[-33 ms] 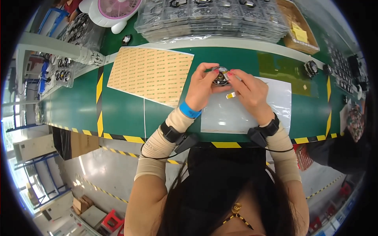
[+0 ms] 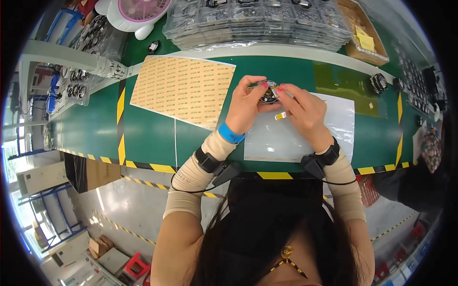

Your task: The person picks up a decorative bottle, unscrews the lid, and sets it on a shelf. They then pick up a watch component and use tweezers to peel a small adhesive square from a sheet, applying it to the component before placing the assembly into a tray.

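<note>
Round and dark-rimmed, a small electronic device (image 2: 268, 95) with exposed inner parts is held above the green table. My left hand (image 2: 242, 106) is wrapped round its left side, thumb on the rim. The fingertips of my right hand (image 2: 305, 110) pinch at the device's right side; whatever lies between them is too small to make out. Just under the right fingers shows a short white and yellow strip (image 2: 280, 116); I cannot tell whether it is attached or held. Beneath both hands lies a whitish translucent sheet (image 2: 298, 143).
A tan adhesive-backing sheet (image 2: 183, 90) lies to the left, a yellow-green film (image 2: 334, 83) to the right. Near the film sits another small device (image 2: 378, 83). Stacked clear trays (image 2: 257, 31), a pink-and-white fan (image 2: 143, 9) and a cardboard box (image 2: 367, 47) stand at the back.
</note>
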{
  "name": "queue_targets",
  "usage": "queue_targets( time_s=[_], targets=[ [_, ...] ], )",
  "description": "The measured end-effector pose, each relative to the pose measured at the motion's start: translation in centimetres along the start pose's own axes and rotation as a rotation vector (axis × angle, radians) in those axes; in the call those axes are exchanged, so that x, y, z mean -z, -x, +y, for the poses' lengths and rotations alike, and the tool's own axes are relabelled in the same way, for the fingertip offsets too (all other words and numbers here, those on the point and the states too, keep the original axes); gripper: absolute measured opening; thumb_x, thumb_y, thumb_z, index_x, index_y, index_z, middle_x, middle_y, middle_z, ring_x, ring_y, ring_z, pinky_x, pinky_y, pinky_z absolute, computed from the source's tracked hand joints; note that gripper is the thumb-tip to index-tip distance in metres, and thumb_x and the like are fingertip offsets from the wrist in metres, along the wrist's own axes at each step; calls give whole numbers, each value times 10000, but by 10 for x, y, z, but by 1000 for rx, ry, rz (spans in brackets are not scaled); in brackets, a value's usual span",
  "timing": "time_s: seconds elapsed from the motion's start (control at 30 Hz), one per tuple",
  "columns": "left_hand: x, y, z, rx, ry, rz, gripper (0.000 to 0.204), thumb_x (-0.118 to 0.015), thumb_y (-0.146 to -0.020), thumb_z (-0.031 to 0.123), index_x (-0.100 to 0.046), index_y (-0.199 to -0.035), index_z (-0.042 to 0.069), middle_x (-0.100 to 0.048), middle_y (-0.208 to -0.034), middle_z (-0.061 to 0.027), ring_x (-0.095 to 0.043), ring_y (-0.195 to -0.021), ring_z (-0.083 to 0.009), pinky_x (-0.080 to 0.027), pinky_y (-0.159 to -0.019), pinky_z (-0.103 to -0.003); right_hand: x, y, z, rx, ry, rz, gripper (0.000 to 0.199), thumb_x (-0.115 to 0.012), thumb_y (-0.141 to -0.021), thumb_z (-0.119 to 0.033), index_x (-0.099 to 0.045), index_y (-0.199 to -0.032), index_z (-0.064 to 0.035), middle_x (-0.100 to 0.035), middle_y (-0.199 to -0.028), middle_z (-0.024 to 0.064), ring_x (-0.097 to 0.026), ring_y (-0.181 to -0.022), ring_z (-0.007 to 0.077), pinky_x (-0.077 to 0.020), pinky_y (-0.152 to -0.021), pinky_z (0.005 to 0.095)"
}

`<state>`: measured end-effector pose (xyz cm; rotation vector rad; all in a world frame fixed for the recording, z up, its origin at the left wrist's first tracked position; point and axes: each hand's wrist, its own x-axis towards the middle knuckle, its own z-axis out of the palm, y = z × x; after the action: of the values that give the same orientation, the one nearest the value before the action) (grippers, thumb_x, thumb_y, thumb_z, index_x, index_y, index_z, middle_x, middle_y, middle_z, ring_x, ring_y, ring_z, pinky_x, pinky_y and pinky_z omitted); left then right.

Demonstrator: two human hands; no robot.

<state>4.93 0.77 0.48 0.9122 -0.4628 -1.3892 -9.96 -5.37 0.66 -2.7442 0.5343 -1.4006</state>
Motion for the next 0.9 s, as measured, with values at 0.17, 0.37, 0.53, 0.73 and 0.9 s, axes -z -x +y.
queue_targets(
  time_s=[0.17,0.37,0.53,0.73,0.9],
  targets=[
    [-5,4,-8,2,-74,95,147,-428,-885,13,-389,-1027,22,-594,-958,-141,-618,-830,-195,-565,-686,-336,-4,8,-4,44,-13,-8,295,-681,-595,41,-645,-882,-17,-614,-855,80,-545,-548,165,-426,-440,248],
    [-9,11,-8,-87,-109,33,190,-401,-887,-2,-380,-1074,28,-570,-1072,-188,-601,-932,-242,-544,-737,-349,-4,8,-9,64,-27,34,313,-698,-575,32,-642,-881,-4,-604,-827,87,-534,-552,160,-419,-441,242],
    [-6,15,-4,-78,-21,-85,226,-400,-882,-20,-379,-1102,29,-567,-1071,-176,-581,-981,-242,-530,-776,-354,-5,7,-8,36,-91,25,311,-701,-583,34,-647,-885,-18,-603,-861,84,-524,-555,165,-420,-454,238],
    [-5,9,-4,-101,-52,-100,229,-409,-870,-43,-378,-1091,6,-563,-1049,-148,-598,-911,-195,-545,-763,-319,-4,1,-10,-291,-279,-18,267,-698,-661,30,-647,-915,-35,-588,-916,43,-488,-571,112,-410,-491,209],
    [-6,5,-7,-29,-77,-147,269,-408,-865,-61,-384,-1127,-4,-551,-1061,-140,-577,-967,-202,-516,-845,-336,7,-7,-6,-908,-718,-162,212,-662,-731,23,-637,-939,-14,-580,-892,4,-437,-581,36,-374,-504,176]
  ],
)
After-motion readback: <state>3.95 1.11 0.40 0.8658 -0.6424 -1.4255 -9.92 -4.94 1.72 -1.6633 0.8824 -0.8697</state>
